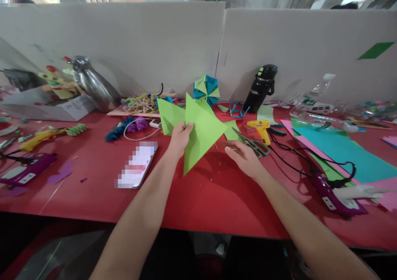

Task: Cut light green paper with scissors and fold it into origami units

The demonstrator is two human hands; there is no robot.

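My left hand (181,138) grips a light green folded paper piece (201,133) with several pointed corners, raised over the red table. My right hand (243,158) is to its right, fingers curled and partly spread, with nothing clearly in it. Just beyond the right hand lie grey-handled scissors (252,143), blades pointing up and left. A yellow glue gun (260,130) rests behind the scissors. On the left, a phone (139,164) lies on the table near my left forearm.
Along the white partition (139,44) stand a steel jug (94,83), a blue-green paper ball (206,89) and a black bottle (259,89). Purple power strips (338,199) with black cables and coloured paper sheets (347,151) lie on the red table (217,205).
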